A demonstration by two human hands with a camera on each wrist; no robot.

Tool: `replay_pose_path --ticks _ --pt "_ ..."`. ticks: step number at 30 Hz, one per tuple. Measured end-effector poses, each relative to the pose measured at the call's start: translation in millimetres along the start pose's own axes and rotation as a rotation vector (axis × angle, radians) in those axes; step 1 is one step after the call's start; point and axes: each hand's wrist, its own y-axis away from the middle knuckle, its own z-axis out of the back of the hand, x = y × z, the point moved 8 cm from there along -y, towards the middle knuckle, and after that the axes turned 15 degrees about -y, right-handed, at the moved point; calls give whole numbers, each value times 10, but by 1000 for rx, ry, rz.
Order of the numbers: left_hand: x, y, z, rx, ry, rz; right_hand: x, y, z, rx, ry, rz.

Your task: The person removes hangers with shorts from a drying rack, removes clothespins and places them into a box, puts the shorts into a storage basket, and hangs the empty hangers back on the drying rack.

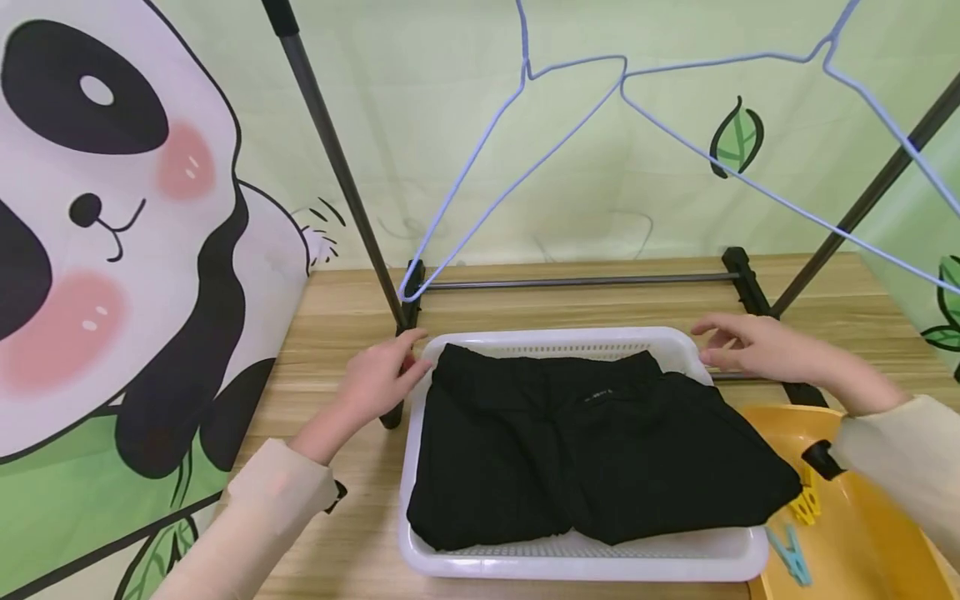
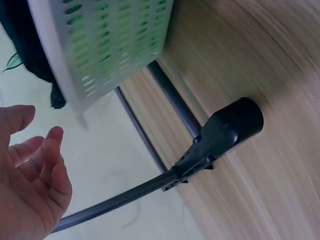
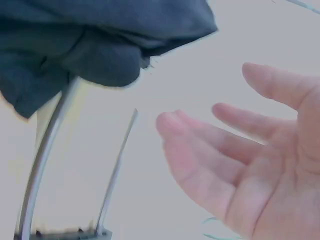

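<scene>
Black trousers (image 1: 525, 450), folded over, lie across a white perforated basket (image 1: 585, 568) and hang past its right side. My left hand (image 1: 381, 375) hovers at the basket's back left corner, fingers loosely bent with nothing in them. In the left wrist view that same hand (image 2: 35, 175) is apart from the basket's side (image 2: 115, 45). My right hand (image 1: 757, 346) is by the back right corner, fingers relaxed. The right wrist view shows the right hand (image 3: 240, 160) with its palm bare, away from the dark cloth (image 3: 105, 45).
Two blue wire hangers (image 1: 487, 137) hang above the basket from a dark rack, whose left post (image 1: 337, 158) and bottom bar (image 1: 585, 282) stand behind it. An orange tray (image 1: 870, 533) at right holds yellow clothespins (image 1: 805, 504) and a blue clothespin (image 1: 791, 557). A panda-printed cloth (image 1: 150, 250) stands left.
</scene>
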Motion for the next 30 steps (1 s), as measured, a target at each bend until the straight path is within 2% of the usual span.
replay_pose_path --ticks 2,5,8,11,15,19,22,27,30 --pt "-5 65 80 -43 38 -31 -98 146 5 47 -47 -52" --pt "-18 169 158 -71 66 -64 -289 335 -64 140 -119 -140" --pt "-52 258 170 -40 68 -92 -457 477 -176 228 -221 -193" --pt "-111 316 114 44 77 -124 -503 554 -284 305 -326 -166" --pt "-251 334 34 146 82 -205 -346 546 -383 324 -395 -32" --pt "-381 326 -18 198 50 -284 -81 450 -541 295 -325 98" --pt "-422 321 -78 237 -2 -304 76 358 -707 289 -221 156" --pt "-436 311 -144 291 -50 -291 163 205 -919 272 -56 140" --pt "-432 303 -162 307 -56 -274 164 134 -1039 291 8 92"
